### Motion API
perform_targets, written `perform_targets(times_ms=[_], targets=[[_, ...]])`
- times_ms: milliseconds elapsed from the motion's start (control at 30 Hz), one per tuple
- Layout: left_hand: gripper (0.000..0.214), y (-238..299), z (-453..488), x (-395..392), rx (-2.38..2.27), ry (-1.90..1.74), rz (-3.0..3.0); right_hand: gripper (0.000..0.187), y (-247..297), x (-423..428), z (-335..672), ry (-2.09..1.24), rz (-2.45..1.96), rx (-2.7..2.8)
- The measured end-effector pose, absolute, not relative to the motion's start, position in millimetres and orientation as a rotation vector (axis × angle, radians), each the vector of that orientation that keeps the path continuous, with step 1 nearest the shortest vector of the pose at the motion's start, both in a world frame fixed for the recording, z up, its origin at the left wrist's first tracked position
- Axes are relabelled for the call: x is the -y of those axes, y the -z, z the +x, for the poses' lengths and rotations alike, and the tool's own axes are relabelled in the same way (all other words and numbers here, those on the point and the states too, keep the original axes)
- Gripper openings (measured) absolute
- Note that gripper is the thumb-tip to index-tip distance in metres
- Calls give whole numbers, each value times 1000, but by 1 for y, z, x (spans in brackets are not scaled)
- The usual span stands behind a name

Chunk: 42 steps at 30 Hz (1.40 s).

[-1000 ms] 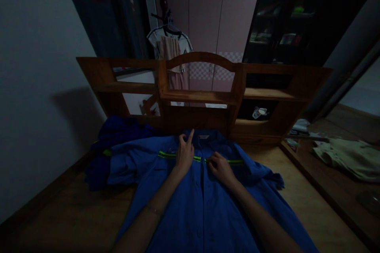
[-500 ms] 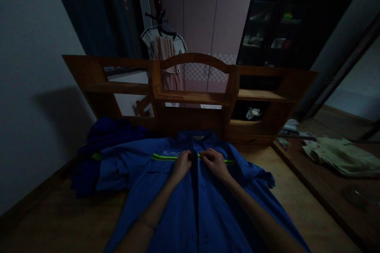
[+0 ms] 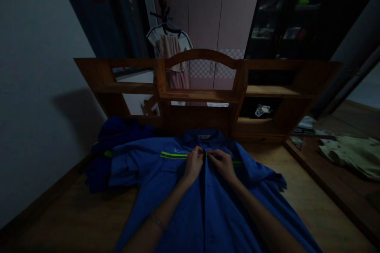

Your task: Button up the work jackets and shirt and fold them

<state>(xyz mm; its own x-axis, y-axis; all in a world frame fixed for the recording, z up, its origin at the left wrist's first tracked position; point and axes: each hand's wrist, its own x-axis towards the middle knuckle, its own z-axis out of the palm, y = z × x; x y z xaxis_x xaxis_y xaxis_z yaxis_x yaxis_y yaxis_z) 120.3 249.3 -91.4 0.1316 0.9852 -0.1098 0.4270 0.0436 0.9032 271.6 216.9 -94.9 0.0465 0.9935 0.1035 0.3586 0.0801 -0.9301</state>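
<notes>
A blue work shirt (image 3: pixel 178 201) with a yellow-green reflective chest stripe lies front-up on the wooden surface, collar toward the far shelf. My left hand (image 3: pixel 193 163) pinches the left edge of the shirt's front opening at chest height. My right hand (image 3: pixel 223 163) pinches the right edge of the opening just beside it. Both hands have curled fingers and nearly touch at the placket, on the stripe line. What sits between the fingertips is too dark to make out.
A second blue garment (image 3: pixel 115 138) is bunched at the shirt's left shoulder. A wooden shelf unit (image 3: pixel 202 95) stands right behind the collar. A pale green garment (image 3: pixel 350 154) lies at the right. Clothes hang on a stand (image 3: pixel 169 43) beyond the shelf; a wall runs along the left.
My left hand, which had a finger raised near the collar, has dropped and closed on the placket. Both hands have come together at the chest stripe.
</notes>
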Motion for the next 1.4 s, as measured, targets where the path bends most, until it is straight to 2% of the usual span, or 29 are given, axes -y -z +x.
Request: perform_targets(times_ms=[200, 400, 500, 700, 933, 1267, 1400], targets=[[7, 95, 130, -243, -1394, -912, 1216, 31, 99, -223, 282, -1272, -1392, 1184], [35, 99, 128, -233, -1332, -895, 866, 35, 111, -229, 285, -1419, -1314, 1198], [43, 96, 129, -233, -1327, -887, 774, 32, 113, -227, 283, -1363, -1328, 1241], [44, 95, 129, -233, -1384, -917, 677, 12, 105, -218, 273, -973, -1419, 1525], [41, 89, 125, -232, -1403, -886, 603, 10, 95, -212, 265, -832, -1444, 1534], [41, 86, 120, -233, -1331, -856, 498, 15, 98, -214, 265, -915, -1427, 1441], [35, 84, 117, -235, -1251, -857, 451, 18, 92, -215, 269, -940, -1402, 1457]])
